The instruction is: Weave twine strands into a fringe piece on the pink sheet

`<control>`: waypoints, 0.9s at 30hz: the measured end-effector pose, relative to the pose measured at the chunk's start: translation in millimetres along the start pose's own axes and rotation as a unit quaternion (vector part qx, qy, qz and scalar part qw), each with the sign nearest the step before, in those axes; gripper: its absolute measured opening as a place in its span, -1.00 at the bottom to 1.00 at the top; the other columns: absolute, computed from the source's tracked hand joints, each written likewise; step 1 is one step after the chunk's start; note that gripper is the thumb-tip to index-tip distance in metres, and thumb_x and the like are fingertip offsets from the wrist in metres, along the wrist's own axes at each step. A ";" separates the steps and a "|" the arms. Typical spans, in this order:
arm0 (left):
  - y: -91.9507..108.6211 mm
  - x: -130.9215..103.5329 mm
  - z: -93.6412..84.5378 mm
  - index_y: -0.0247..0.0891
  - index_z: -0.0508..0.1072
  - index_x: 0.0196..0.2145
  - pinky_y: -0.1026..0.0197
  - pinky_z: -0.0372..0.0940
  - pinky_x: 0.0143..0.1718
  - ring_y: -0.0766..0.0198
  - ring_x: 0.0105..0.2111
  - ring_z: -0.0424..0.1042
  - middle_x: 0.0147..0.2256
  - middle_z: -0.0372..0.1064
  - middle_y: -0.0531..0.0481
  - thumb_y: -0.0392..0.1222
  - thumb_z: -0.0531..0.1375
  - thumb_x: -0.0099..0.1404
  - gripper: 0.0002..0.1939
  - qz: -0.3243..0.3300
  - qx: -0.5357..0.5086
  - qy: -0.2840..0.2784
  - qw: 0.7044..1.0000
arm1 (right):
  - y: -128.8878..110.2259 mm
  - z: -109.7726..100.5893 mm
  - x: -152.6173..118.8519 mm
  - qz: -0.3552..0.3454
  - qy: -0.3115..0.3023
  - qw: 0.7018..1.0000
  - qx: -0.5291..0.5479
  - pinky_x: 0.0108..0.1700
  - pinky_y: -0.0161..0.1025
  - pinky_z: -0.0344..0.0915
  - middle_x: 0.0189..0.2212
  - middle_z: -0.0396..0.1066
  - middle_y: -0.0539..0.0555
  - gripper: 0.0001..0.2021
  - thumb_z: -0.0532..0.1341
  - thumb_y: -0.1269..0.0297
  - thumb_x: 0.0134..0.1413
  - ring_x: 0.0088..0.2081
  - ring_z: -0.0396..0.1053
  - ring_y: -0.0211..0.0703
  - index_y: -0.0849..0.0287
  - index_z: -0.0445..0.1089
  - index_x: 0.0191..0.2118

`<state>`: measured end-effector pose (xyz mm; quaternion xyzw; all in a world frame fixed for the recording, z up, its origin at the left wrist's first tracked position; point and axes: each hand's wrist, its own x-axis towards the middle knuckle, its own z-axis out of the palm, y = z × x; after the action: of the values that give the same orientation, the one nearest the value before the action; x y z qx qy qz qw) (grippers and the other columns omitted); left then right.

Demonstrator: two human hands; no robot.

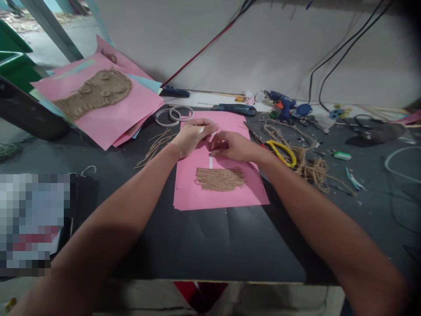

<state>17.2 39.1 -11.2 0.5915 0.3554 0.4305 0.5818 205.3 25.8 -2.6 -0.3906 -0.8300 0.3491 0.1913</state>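
Note:
My left hand (192,138) is closed in a pinch over the pink paper (223,199), with a bit of thin white strip showing at its fingers. Close beside it, my right hand (233,147) has its fingers curled together; whatever they hold is too small to make out. Below the fingertips a short white strip (211,163) runs down the paper; whether it is stuck there or hangs from a hand, I cannot tell. A block of jute twine pieces (221,179), laid side by side, lies on the sheet nearer to me.
Yellow-handled scissors (281,152) and tangled twine (312,169) lie to the right. Behind are a box cutter (235,109), a blue glue gun (283,103) and white rings (180,113). Cut twine (154,149) and pink sheets with a twine shape (101,94) are left.

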 end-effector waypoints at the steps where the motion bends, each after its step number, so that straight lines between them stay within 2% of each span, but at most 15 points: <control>1: 0.4 -0.3 0.2 -0.27 0.44 -0.43 0.29 0.00 -0.60 0.45 -0.61 0.15 -0.55 0.26 0.09 0.03 0.37 0.21 -0.68 -0.002 -0.003 0.001 1.000 | -0.8 0.6 0.2 0.004 0.004 1.000 0.000 -0.24 -0.21 0.29 -0.35 0.49 0.04 -0.87 0.33 0.26 0.01 -0.34 0.40 -0.16 0.15 0.44 -0.30; 5: 1.2 -1.0 0.4 -0.27 0.42 -0.46 0.28 -0.02 -0.62 0.45 -0.63 0.14 -0.57 0.25 0.10 0.02 0.37 0.22 -0.68 0.005 0.004 0.002 1.000 | -3.1 3.0 -0.1 0.008 0.012 1.000 -0.019 -0.24 -0.19 0.29 -0.38 0.49 0.04 -0.95 0.26 0.35 0.03 -0.35 0.40 -0.15 0.15 0.44 -0.33; 10: 1.4 -0.8 0.6 -0.27 0.41 -0.48 0.28 -0.01 -0.59 0.45 -0.61 0.16 -0.56 0.24 0.09 -0.01 0.36 0.23 -0.68 0.002 -0.010 0.000 1.000 | -1.5 4.5 -2.8 -0.045 0.026 0.998 -0.022 -0.20 -0.19 0.28 -0.32 0.50 0.07 -0.91 0.19 0.44 0.04 -0.31 0.39 -0.14 0.16 0.41 -0.33; 16: 1.5 -0.5 -0.8 -0.26 0.44 -0.44 0.27 -0.01 -0.59 0.46 -0.62 0.12 -0.56 0.23 0.10 0.01 0.37 0.23 -0.69 -0.005 -0.007 -0.003 1.000 | -4.3 -5.6 -8.6 -0.061 -0.021 0.998 0.012 -0.25 -0.23 0.25 -0.30 0.50 0.04 -0.93 0.22 0.32 0.10 -0.35 0.34 -0.19 0.15 0.43 -0.29; 20: 1.1 -0.2 -1.6 -0.26 0.44 -0.44 0.26 -0.02 -0.60 0.45 -0.63 0.13 -0.56 0.24 0.09 -0.01 0.36 0.24 -0.71 -0.001 -0.001 -0.003 1.000 | -7.2 -13.7 -11.6 -0.058 -0.048 0.997 0.028 -0.26 -0.23 0.25 -0.33 0.50 0.03 -0.85 0.26 0.18 0.14 -0.37 0.34 -0.20 0.14 0.44 -0.27; 27: 4.0 -2.1 0.0 -0.27 0.45 -0.42 0.29 -0.03 -0.60 0.46 -0.61 0.13 -0.56 0.24 0.09 0.00 0.38 0.21 -0.70 -0.016 -0.005 0.007 1.000 | -12.6 -23.2 -16.0 -0.062 -0.067 0.995 0.040 -0.23 -0.24 0.28 -0.33 0.48 0.05 -0.80 0.25 0.12 0.17 -0.33 0.36 -0.20 0.17 0.43 -0.27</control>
<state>16.2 36.9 -7.5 0.5803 0.3665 0.4268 0.5889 222.5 17.6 21.7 -0.3062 -0.8491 0.3947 0.1716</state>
